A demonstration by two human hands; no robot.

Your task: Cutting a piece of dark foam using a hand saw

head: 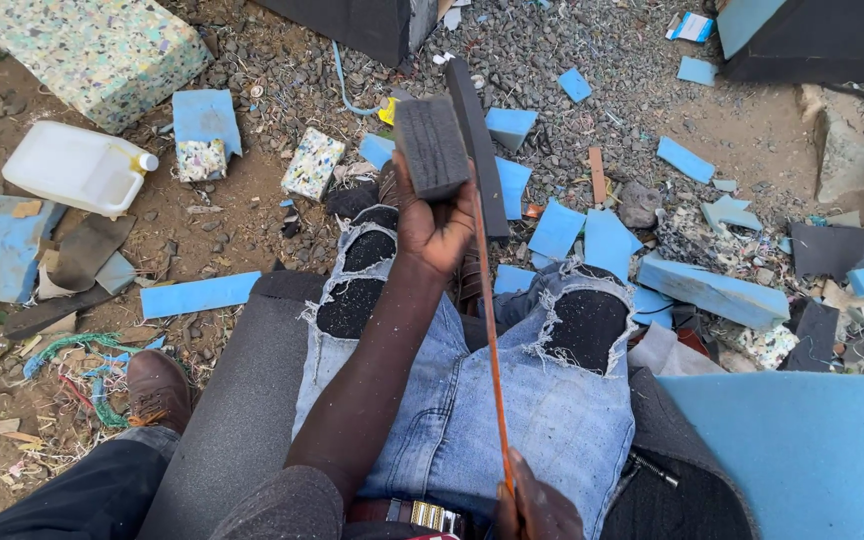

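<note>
My left hand (434,228) is raised over my knees and grips a dark grey foam block (431,146) from below. A long thin strip of dark foam (476,140) stands up just behind the block. My right hand (537,507) sits low at the bottom edge, closed on the near end of a thin orange blade (492,340). The blade runs up over my torn blue jeans (512,400) towards the block and meets it near my left fingers.
Blue foam offcuts (712,290) litter the gravel ahead. A white plastic jug (77,167) and a speckled foam slab (102,50) lie at the left. Another person's brown shoe (158,388) is at lower left. A large blue foam sheet (812,450) sits at lower right.
</note>
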